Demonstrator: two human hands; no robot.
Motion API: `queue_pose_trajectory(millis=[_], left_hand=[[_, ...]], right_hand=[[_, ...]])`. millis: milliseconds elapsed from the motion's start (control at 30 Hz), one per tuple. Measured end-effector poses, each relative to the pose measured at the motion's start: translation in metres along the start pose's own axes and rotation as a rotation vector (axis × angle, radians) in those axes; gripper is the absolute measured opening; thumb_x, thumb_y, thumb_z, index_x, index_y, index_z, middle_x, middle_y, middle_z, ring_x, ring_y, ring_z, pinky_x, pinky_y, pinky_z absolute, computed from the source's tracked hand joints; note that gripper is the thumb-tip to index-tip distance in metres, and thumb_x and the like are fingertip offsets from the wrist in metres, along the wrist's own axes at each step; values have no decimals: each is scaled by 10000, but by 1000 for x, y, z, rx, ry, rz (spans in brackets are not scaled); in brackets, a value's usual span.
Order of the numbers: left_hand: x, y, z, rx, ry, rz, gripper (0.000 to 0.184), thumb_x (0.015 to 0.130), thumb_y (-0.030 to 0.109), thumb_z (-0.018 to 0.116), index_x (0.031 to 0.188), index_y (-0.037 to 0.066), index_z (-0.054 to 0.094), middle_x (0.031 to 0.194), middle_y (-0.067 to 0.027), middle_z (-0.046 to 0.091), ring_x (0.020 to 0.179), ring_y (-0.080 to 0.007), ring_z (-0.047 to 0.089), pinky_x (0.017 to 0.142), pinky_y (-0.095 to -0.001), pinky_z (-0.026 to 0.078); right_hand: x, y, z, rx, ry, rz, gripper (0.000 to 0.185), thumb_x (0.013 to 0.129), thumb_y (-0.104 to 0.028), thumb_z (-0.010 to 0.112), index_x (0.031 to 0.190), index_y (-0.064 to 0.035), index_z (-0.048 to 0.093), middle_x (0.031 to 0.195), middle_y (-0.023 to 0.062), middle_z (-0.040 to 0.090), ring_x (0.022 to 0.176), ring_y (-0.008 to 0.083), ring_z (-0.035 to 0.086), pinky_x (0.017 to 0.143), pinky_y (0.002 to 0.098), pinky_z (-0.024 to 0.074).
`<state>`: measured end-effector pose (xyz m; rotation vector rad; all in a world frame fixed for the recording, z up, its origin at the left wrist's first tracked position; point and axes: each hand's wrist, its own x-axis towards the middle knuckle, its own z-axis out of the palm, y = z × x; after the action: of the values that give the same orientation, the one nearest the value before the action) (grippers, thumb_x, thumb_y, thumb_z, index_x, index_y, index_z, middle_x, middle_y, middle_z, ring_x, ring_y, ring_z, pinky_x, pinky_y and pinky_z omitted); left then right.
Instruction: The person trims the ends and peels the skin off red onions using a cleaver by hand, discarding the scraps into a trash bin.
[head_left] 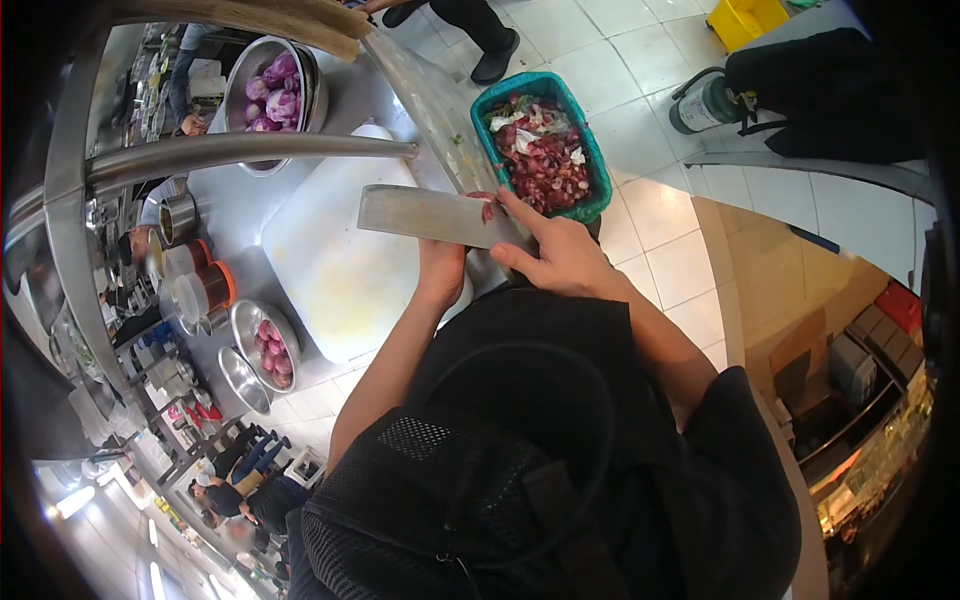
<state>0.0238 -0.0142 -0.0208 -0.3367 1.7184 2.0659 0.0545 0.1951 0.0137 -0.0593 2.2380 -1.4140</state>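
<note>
A wide cleaver (pixel 420 214) lies across the view, its blade pointing left above the board's edge. My right hand (pixel 565 250) is around the cleaver's right end, index finger and thumb apart along the blade; its other fingers are hidden. Red onion scraps (pixel 484 205) cling to the blade near that index finger. Below the blade is my left hand (pixel 441 268), its fingers hidden behind the metal. A white cutting board (pixel 330 260) rests on the steel table (pixel 225 185). Beyond my hands, a green lined bin (pixel 603 185) holds red onion peels and scraps.
Metal bowls hold large purple onions (pixel 273 95) and small peeled onions (pixel 272 355). Orange-rimmed containers (pixel 205 290) stand nearby. A steel rail (pixel 250 149) crosses above the board. One person's shoe (pixel 495 57) is on the tiles beyond the bin; other people appear at left.
</note>
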Motion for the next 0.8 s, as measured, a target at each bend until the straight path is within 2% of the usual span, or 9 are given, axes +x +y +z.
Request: queue_pose_trajectory(millis=[67,100,167,200,267,300,667,733,800], left_hand=[[-1,2,-5,30,-30,-32,308,992,164,619,1260,14,631,1172,-74,674,1051,-159,634,910,-308,509],[-1,3,-8,61,-60,-64,321,984,139,610,1276,5,619,1183,-77,669,1055,-162,635,911,-312,512],[1,2,-7,45,-14,-134,344,963,107,595,1287,-9,596,1208,-104,661,1089,-188,636,939,-333,510],[2,2,-6,27,35,-204,370,942,75,580,1298,-23,572,1232,-131,653,1123,-214,637,967,-353,509],[0,5,2,-16,-6,-172,370,943,82,568,1296,-28,566,1236,-131,648,1106,-206,639,941,-344,510],[-2,9,6,-58,-48,-139,371,944,89,556,1295,-32,560,1240,-130,643,1089,-198,641,915,-334,511],[-8,14,-3,-244,-186,-171,486,923,247,578,1353,43,480,1302,-102,602,1098,-220,623,871,-369,519],[-8,15,-3,-241,-179,-183,485,927,270,576,1347,46,479,1298,-106,603,1089,-229,632,864,-373,529],[-4,14,-2,-192,-165,-198,455,961,246,559,1359,40,478,1289,-105,610,1080,-242,651,869,-392,553]], right_hand=[[1,7,4,61,28,-38,911,896,-651,618,1523,-24,410,716,179,663,713,337,692,706,441,523],[5,19,12,62,30,-39,911,896,-651,618,1523,-24,410,716,179,663,713,337,692,706,441,523],[15,36,24,460,55,-68,776,955,-565,617,1487,-20,474,654,51,573,605,159,585,597,336,464],[15,37,21,462,56,-68,776,955,-565,617,1487,-20,474,654,51,573,605,159,585,597,336,464],[15,36,11,857,-7,49,633,1020,-471,580,1476,-39,503,648,-44,460,555,40,421,513,241,350],[16,37,8,910,-7,36,580,1050,-447,540,1461,-39,519,639,-67,446,513,24,377,467,220,289],[31,58,13,907,81,77,623,1047,-478,528,1462,-13,507,651,-68,436,523,17,391,466,209,279],[30,62,13,826,24,77,653,1050,-474,521,1502,-9,452,742,-38,558,611,68,503,547,258,408],[29,60,20,757,98,-18,677,1047,-472,525,1522,-3,412,817,2,622,686,109,566,622,305,456]])
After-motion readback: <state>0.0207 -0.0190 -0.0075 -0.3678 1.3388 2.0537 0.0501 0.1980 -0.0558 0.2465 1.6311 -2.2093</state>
